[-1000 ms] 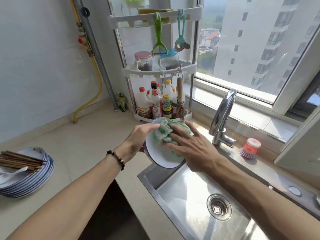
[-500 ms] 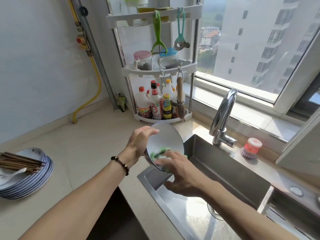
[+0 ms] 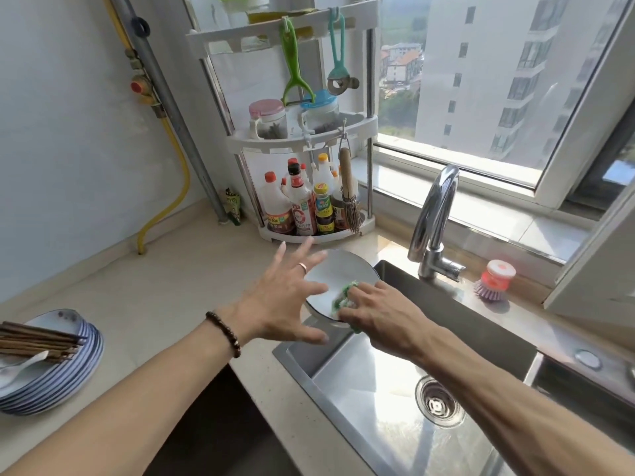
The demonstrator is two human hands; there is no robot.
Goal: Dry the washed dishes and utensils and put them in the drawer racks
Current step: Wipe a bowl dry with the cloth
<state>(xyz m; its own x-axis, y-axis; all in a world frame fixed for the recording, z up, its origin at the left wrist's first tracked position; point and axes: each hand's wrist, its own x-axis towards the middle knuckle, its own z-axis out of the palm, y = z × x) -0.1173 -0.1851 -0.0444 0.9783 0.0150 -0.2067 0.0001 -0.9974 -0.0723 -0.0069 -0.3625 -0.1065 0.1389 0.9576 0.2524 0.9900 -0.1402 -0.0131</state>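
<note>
I have one plate [image 3: 338, 273] tipped up over the near-left corner of the sink [image 3: 374, 403], I think so any drips fall into the basin rather than on the worktop [image 3: 165, 286]. My right hand [image 3: 378, 312] presses a green-and-white cloth [image 3: 343, 297] against the plate's face at its lower edge, fingers curled over the cloth, which seems to be what holds the plate up. My left hand [image 3: 285, 300] is spread wide, fingers straight, beside the plate's left rim; whether the palm touches it I cannot tell, and it grips nothing. I judge this is mid-wipe, with the left hand shifting for a fresh hold. At the worktop's near-left edge sits one stack of plates [image 3: 51, 376], several deep, too tightly stacked to count, with a bundle of chopsticks [image 3: 37, 341] and one white spoon [image 3: 20, 367] laid on top, probably waiting their turn. One tap [image 3: 433, 221] stands behind the sink, one scrubbing brush [image 3: 494, 280] beside it.
</note>
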